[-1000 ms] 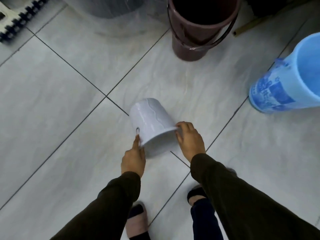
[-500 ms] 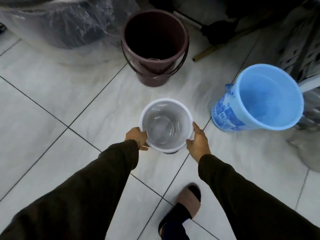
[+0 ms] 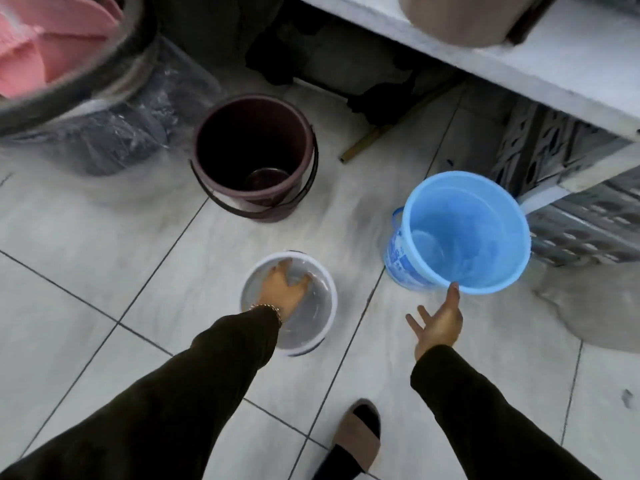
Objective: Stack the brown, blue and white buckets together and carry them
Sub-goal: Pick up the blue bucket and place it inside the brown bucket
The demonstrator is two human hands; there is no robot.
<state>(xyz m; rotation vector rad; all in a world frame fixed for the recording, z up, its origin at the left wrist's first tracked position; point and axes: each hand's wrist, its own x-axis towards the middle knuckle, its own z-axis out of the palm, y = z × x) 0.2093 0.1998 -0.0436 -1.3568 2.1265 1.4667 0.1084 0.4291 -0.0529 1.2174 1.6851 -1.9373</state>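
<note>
The white bucket (image 3: 331,308) stands upright on the tiled floor just in front of me. My left hand (image 3: 282,289) reaches down inside it, fingers spread against the far inner wall. The blue bucket (image 3: 401,258) stands to the right, tilted toward me, with a printed label on its side. My right hand (image 3: 440,320) is open below it, one fingertip touching the near rim. The brown bucket (image 3: 263,206) with its dark handle hanging down stands upright farther back, apart from both hands.
A large plastic-wrapped tub (image 3: 114,133) holding pink things stands at the back left. A pale shelf slab (image 3: 519,53) overhangs grey crates (image 3: 581,216) on the right, with a grey basin (image 3: 595,306) beside them. A wooden stick (image 3: 374,140) lies behind the buckets. My sandalled foot (image 3: 356,438) is below.
The white bucket went from lying tipped to upright on the floor. My left hand moved from its rim to inside it; my right hand let go and moved right to the blue bucket's rim.
</note>
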